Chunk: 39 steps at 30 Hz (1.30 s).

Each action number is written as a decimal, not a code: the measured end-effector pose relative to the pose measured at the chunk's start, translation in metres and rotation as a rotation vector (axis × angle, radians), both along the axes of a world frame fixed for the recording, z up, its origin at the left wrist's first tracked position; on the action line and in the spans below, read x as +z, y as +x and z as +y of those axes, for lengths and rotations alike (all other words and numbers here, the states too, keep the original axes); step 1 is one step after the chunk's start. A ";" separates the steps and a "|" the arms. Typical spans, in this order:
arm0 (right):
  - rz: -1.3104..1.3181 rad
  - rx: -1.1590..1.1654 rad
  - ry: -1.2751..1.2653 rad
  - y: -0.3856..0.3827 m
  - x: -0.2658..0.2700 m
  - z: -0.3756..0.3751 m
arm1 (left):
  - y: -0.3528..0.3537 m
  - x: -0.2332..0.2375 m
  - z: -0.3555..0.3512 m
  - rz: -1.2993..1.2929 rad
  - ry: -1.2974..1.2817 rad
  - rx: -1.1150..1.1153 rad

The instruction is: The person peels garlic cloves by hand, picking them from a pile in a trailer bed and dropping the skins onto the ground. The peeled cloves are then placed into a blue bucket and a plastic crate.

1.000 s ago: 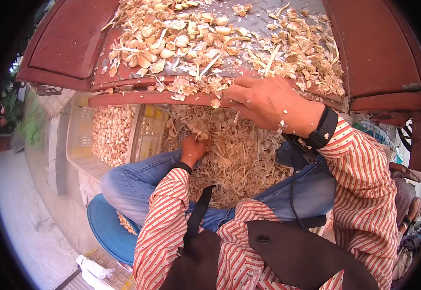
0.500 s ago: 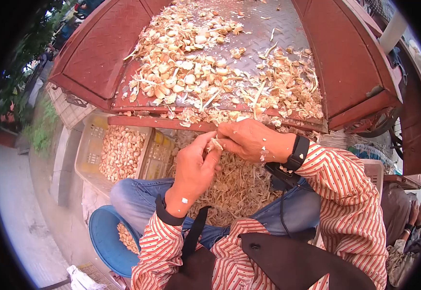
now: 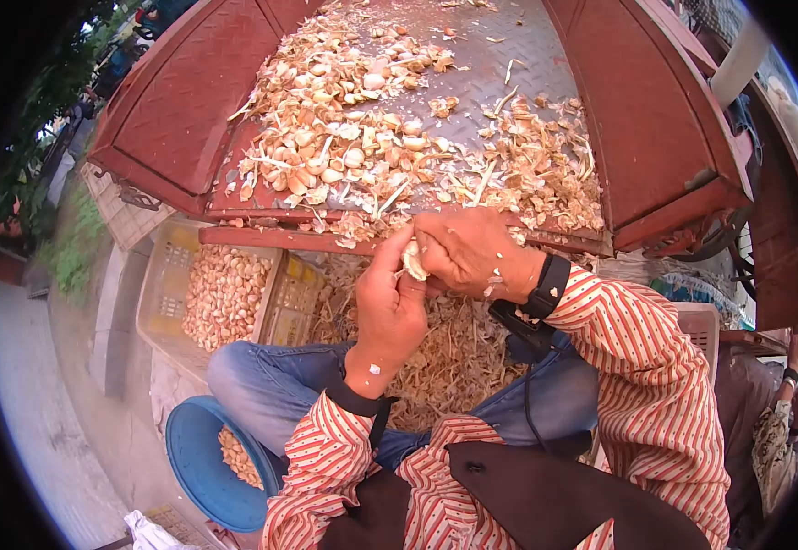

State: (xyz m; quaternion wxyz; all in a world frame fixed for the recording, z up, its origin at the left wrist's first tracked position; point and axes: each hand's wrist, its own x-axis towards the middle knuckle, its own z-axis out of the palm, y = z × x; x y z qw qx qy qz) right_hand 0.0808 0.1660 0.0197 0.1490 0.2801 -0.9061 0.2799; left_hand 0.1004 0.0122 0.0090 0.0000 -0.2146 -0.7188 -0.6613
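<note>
A pale garlic clove [image 3: 414, 260] is pinched between my two hands, just in front of the red tray's near edge. My left hand [image 3: 390, 307] is closed on it from the left, with the thumb and forefinger meeting at it. My right hand [image 3: 477, 252] presses its curled fingers against the same clove from the right. White bits of skin stick to both hands. Behind them, loose garlic cloves [image 3: 330, 160] and dry peelings [image 3: 546, 174] lie on the metal tray [image 3: 472, 69]. More peelings [image 3: 454, 353] are heaped below my hands, between my legs.
A plastic crate [image 3: 163, 298] of cloves stands left of my knee. Below it is a blue bucket [image 3: 199, 463] with cloves inside. Red metal side panels [image 3: 642, 110] flank the tray. At the far right, another person's arm [image 3: 791, 367] shows.
Both hands have drawn closer together around the clove, and more of its pale surface shows. My left hand has shifted right. The other person's arm at the far right is raised higher.
</note>
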 end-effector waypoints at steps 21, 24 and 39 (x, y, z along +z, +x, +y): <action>-0.245 0.221 -0.094 -0.005 0.026 0.008 | -0.026 -0.013 -0.004 -0.435 0.012 -0.305; -0.197 0.148 0.000 -0.020 0.019 0.022 | -0.029 -0.003 -0.010 -0.756 0.032 -0.520; -0.321 -0.159 0.386 -0.129 -0.012 0.053 | -0.094 -0.004 -0.244 0.382 -1.060 0.634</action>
